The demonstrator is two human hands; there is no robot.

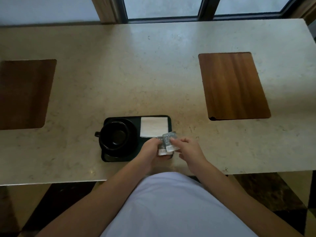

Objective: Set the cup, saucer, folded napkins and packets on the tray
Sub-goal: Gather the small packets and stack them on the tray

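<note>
A dark rectangular tray (pixel 171 120) lies near the front edge of the stone table. On its left half a black cup (pixel 114 135) stands on a black saucer (pixel 132 127), handle pointing left. A white folded napkin (pixel 153 126) lies flat on the tray's far right part. Over the tray's near right corner both hands hold grey-and-white packets (pixel 168 141). My left hand (pixel 153 151) grips them from the left and partly hides the lower one. My right hand (pixel 189 148) pinches the upper packet from the right with thumb and forefinger.
The pale stone table (pixel 136 74) has two wooden boards on it, one at the right (pixel 232 86) and one at the left edge (pixel 24 94). A window frame (pixel 164 18) runs along the table's far side. The table's front edge is close to my body.
</note>
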